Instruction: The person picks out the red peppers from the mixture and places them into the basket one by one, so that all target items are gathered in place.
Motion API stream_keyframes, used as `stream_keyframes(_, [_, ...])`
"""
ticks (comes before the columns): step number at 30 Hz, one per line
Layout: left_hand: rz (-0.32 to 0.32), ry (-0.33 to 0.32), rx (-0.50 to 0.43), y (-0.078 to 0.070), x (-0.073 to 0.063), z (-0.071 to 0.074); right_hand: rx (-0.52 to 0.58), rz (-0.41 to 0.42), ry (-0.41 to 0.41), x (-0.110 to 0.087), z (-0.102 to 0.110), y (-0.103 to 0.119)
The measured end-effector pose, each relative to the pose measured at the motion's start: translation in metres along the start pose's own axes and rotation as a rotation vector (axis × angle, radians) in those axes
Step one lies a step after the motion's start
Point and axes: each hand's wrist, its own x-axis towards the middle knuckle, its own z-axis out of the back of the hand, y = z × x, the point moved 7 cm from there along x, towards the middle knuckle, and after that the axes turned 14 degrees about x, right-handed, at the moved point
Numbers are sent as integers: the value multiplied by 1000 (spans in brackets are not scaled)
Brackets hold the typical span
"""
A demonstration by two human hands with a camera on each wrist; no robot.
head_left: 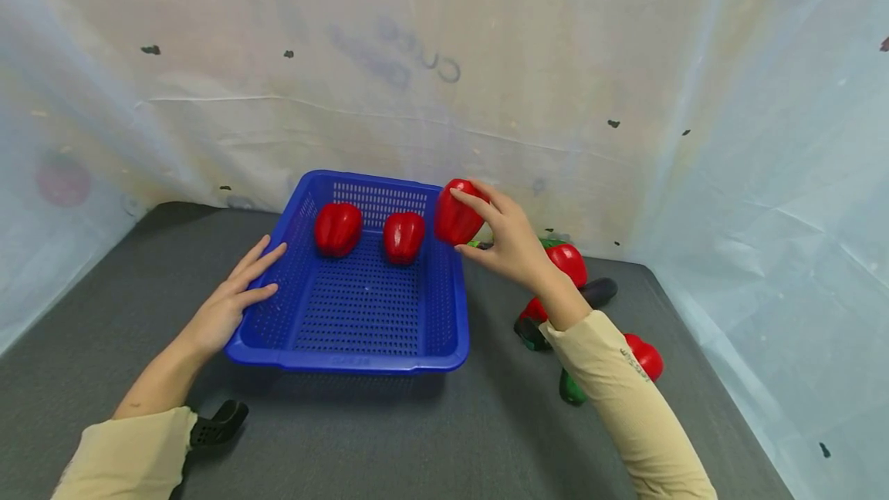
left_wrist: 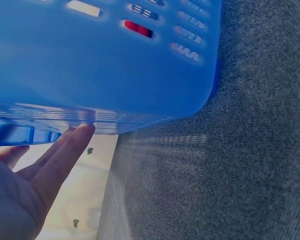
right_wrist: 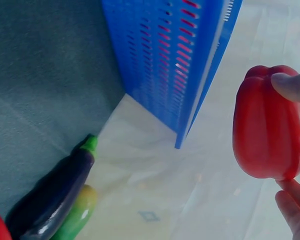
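Note:
A red bell pepper (head_left: 454, 216) is held between the thumb and fingers of my right hand (head_left: 510, 241), over the right rim of a blue plastic basket (head_left: 361, 362). In the right wrist view the same pepper (right_wrist: 265, 127) hangs beside the basket wall (right_wrist: 160, 60). Inside the basket, toward its far side, lie two more red bell peppers, one at left (head_left: 338, 230) and one at centre (head_left: 403, 238). My left hand (head_left: 225, 307) rests its extended fingers against the basket's left side; the left wrist view shows the fingertips (left_wrist: 85, 132) at the basket.
Right of the basket, partly behind my right arm, lie several vegetables: a red pepper (head_left: 568, 262), a dark eggplant (head_left: 599, 292), another red pepper (head_left: 644, 357) and a green item (head_left: 572, 388). Plastic sheeting (head_left: 444, 99) walls the back and sides of the grey table (head_left: 333, 446).

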Motion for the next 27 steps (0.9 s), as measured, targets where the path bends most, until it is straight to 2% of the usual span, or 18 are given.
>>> stream_keyframes(9, [11, -7, 2, 0, 0, 0, 6, 5, 54, 12, -8, 8])
stream_keyframes(19, [-5, -5, -1, -1, 0, 0, 18, 45, 76, 28, -16, 25])
stream_keyframes(27, [-3, -10, -3, -2, 0, 0, 50, 39, 117, 41, -29, 38])
